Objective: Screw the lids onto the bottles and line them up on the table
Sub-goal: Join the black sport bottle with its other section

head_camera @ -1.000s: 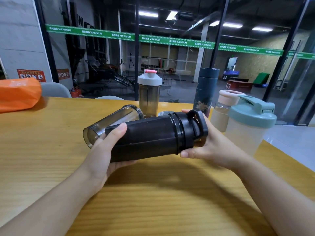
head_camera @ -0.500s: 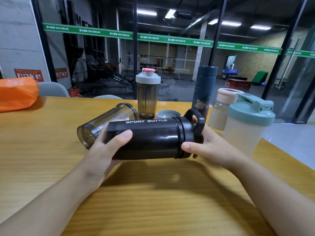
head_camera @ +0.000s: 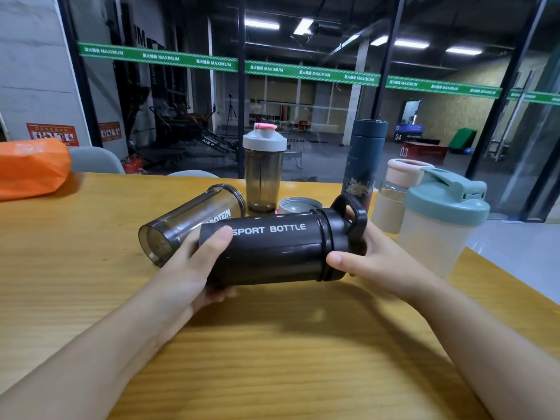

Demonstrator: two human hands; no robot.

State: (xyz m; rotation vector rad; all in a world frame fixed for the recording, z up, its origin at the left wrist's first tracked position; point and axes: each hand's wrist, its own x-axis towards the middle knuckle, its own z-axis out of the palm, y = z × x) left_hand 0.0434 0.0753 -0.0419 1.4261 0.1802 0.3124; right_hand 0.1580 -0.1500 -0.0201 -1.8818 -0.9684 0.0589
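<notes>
The left hand [head_camera: 194, 268] wraps the smooth black bottle [head_camera: 272, 250] at its base; the right hand [head_camera: 372, 262] grips its ribbed lid [head_camera: 342, 234]. The cylinder lies sideways above the wood-grain table [head_camera: 272, 359], a clear smoky bottle [head_camera: 188, 219] lying behind.

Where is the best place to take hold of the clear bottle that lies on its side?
Grip the clear bottle round the middle of its body, coming from above: it lies flat on the table, so its round sides are free. Its open mouth points away.
</notes>
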